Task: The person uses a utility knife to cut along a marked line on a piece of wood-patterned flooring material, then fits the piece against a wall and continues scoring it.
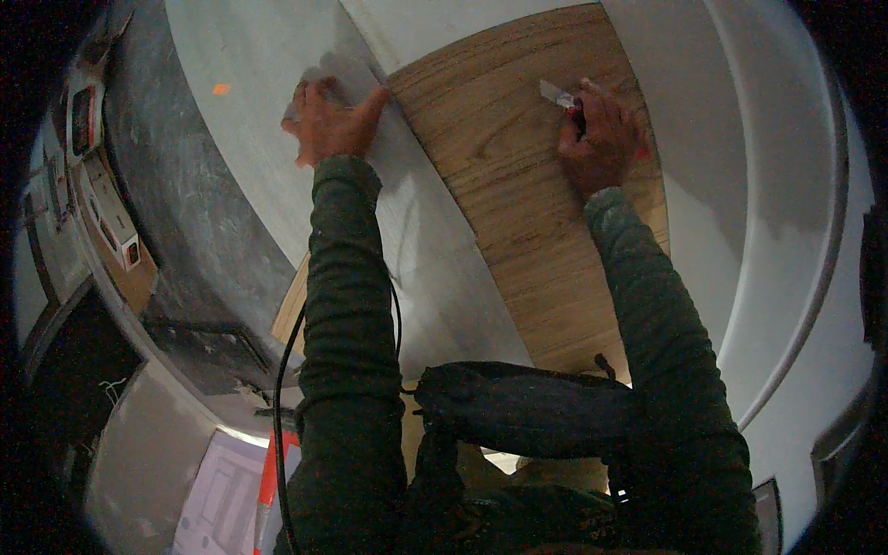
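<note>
My left hand (335,118) rests with spread fingers on a pale grey sheet (444,268), close to its edge along a wood-grain panel (499,157). Nothing shows in its grip. Over the wood-grain panel, my right hand (601,139) is closed around what looks like a utility knife (558,94). Its flat, pale blade end juts out to the left past the thumb; a bit of red shows by the fingers, and most of the handle is hidden in the hand.
A white curved rim (740,231) borders the panel on the right. Left of the sheet lies a dark, scuffed surface (176,157), with a white box (111,217) past it. A black cable (279,398) hangs by my left arm. An orange mark (221,90) is on the sheet.
</note>
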### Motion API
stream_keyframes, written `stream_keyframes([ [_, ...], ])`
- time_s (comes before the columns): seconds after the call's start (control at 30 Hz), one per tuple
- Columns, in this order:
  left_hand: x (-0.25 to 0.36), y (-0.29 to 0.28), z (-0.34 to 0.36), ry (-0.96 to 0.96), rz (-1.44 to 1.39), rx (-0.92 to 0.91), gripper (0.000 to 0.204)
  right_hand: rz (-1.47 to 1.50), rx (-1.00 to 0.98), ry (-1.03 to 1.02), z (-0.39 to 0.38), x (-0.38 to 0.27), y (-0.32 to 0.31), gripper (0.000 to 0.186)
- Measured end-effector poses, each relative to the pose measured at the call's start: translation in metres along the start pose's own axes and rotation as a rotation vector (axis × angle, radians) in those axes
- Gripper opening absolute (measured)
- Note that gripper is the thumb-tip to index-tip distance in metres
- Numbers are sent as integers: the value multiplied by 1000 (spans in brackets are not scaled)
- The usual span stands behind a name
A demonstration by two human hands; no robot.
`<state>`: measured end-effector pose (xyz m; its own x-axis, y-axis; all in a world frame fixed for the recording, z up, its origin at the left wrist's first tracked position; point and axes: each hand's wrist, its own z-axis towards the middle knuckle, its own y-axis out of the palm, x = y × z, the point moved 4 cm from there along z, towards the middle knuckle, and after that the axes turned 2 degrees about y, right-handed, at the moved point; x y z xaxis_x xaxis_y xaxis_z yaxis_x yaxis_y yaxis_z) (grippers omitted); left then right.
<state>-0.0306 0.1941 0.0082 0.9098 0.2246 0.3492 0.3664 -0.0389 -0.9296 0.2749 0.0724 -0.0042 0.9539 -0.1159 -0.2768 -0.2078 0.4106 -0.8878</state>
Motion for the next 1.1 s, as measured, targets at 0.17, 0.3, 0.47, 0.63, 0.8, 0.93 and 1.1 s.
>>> stream_keyframes([
  [0.17,-1,1,0,-13,30,25,77,-2,-18,14,6,-3,-2,26],
  [0.3,1,-2,3,-50,24,11,75,28,-26,24,6,0,6,26],
  [0.47,-2,-3,4,-69,-68,2,74,60,15,-37,9,1,5,28],
  [0.63,-6,-3,6,-48,-89,11,73,-56,-61,30,11,-6,-1,27],
  [0.8,-2,-2,3,-40,-80,36,71,9,-69,31,9,1,6,27],
  [0.93,-6,-3,6,-32,-74,50,71,-51,-87,40,12,-6,2,24],
  [1.1,-1,-1,5,-60,-28,18,71,-10,-49,18,11,-2,6,24],
])
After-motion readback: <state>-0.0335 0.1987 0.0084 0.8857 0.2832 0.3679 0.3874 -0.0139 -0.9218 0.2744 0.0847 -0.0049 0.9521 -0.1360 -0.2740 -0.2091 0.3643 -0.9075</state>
